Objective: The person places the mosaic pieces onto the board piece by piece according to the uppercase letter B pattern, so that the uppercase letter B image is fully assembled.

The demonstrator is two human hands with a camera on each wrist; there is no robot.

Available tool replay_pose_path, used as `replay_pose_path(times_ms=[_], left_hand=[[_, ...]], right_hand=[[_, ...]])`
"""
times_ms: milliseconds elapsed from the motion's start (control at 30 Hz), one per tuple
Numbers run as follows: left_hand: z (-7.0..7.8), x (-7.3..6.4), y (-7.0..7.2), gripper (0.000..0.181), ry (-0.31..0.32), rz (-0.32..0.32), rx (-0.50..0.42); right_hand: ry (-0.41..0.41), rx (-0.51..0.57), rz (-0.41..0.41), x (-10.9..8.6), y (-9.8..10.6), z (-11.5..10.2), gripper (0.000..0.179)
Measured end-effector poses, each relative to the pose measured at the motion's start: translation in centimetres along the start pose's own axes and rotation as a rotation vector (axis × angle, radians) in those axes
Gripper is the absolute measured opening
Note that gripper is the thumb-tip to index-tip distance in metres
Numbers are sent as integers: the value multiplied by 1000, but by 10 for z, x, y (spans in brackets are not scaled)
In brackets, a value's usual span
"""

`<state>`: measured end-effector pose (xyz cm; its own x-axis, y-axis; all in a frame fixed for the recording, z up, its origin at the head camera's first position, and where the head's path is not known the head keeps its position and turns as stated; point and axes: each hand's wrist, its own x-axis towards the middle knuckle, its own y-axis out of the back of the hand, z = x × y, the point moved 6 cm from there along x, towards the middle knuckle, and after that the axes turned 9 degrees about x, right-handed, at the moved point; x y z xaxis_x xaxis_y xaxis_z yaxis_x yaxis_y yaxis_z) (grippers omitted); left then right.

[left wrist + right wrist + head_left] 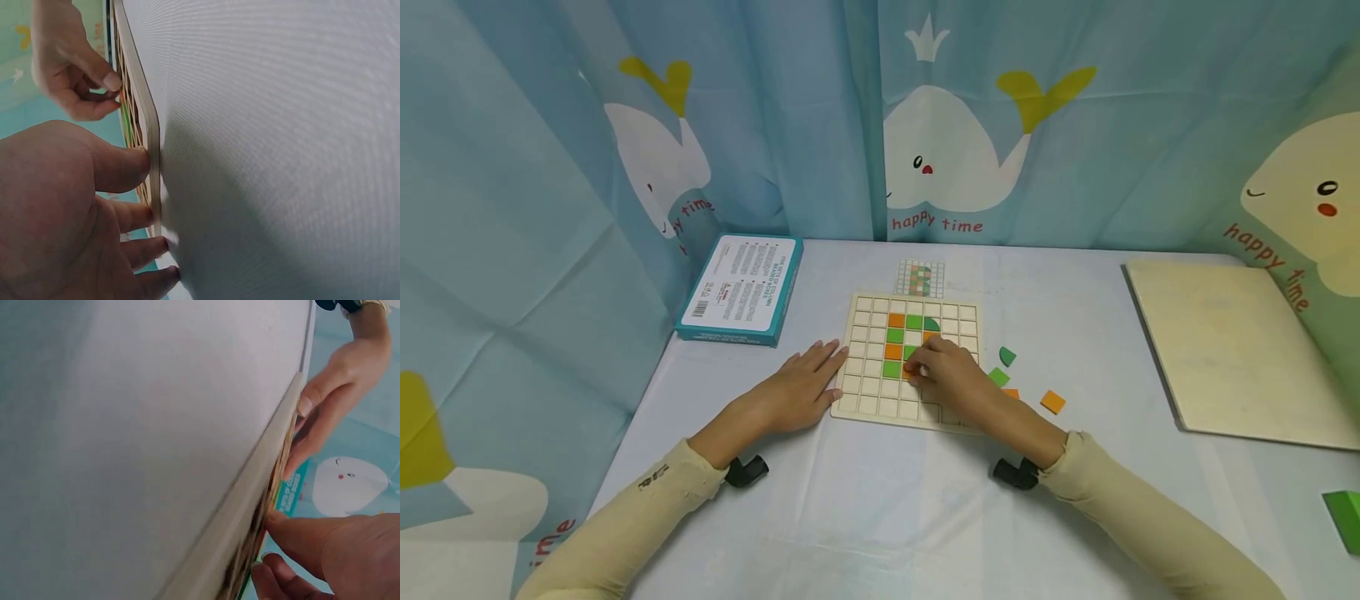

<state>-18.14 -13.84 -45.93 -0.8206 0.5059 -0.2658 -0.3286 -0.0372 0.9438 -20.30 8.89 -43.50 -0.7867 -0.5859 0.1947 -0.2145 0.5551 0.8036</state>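
Note:
A wooden grid board (868,407) lies on the white table, with orange and green square tiles and a dark green quarter-round tile (932,324) in its middle cells. My left hand (797,387) rests at the board's left edge, fingers extended; in the left wrist view, the thumb (125,169) touches the rim. Over the board, my right hand (951,375) pinches an orange tile (907,372) between thumb and fingers, right at the cell below a green tile. That hand hides part of the grid's lower right. In the right wrist view, its fingertips meet low over the board.
Loose tiles lie right of the board: a dark green quarter-round (1007,356), a green square (998,377) and orange squares (1052,402). A pattern card (921,278) lies behind the board. A teal-and-white box (741,287) stands back left; a pale panel (1240,350) and green block (1343,521) are right.

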Motion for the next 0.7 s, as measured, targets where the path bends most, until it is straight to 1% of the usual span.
replay_pose_path(times_ms=[67, 133, 267, 333, 400, 500, 567, 700], left_hand=[[1, 0, 0, 67, -3, 1, -5], [1, 0, 0, 67, -3, -1, -7], [1, -1, 0, 68, 1, -3, -3], [1, -1, 0, 68, 3, -2, -2], [0, -1, 0, 68, 3, 1, -1], [0, 0, -1, 67, 4, 0, -1], [-1, 0, -2, 67, 5, -2, 3], [0, 0, -2, 68, 4, -3, 2]], right_hand=[[-38, 8, -14, -2, 6, 4, 12], [-98, 15, -28, -5, 15, 12, 16], [-245, -18, -63, -15, 40, 37, 25], [-339, -39, -97, -21, 53, 51, 32], [-451, -54, -130, -27, 63, 67, 39], [-578, -48, -180, -37, 72, 84, 45], [-608, -27, -188, -41, 73, 91, 42], [-565, 21, -172, -43, 72, 94, 32]])
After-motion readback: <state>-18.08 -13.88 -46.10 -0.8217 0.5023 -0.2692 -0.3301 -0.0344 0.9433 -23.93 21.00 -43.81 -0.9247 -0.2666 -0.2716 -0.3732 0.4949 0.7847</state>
